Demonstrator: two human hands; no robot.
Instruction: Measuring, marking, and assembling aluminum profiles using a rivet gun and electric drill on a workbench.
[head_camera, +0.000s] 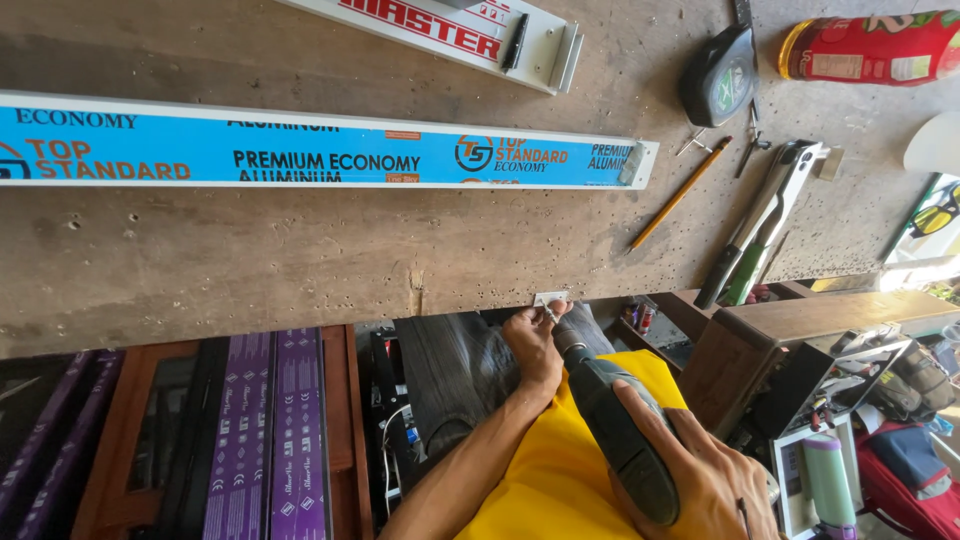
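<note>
You stand at a big worn wooden table (300, 260), and its near edge hides most of what you work on. A long blue and white metal bar (320, 150) lies across the table and runs off the left side. Your right hand (700, 470) is wrapped tight around a dark green drill (615, 430), and your yellow shirt (560, 470) hides part of it. Your left hand (535, 345) pinches a small white metal piece (550, 298) against the table edge, fingers closed on it. The drill tip meets that piece, but it is too small to see well. Farther off lie grey pliers (765, 215), a black tape measure (720, 80), a red can (870, 45) and a yellow pencil (680, 193).
</note>
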